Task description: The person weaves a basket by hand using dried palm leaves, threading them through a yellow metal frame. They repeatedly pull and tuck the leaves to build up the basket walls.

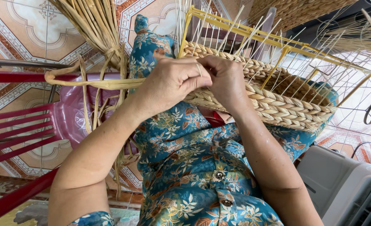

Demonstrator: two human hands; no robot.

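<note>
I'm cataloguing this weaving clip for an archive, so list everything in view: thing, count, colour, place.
Woven basket: one, straw-coloured, half built, on the lap at centre right.
Wire frame: one, yellow, with thin pale uprights, inside the basket.
Straw bundle: one, tan, top left; a strand runs from it to the left hand.
Plastic chair: one, red, left.
Tiled floor: patterned orange and white, behind.
Grey appliance: one, bottom right.
Second woven piece: one, tan, top edge.
Floral clothing: blue, centre.
Left hand: pinching the strand at the basket rim.
Right hand: fingers pressed on the rim beside it.
</note>
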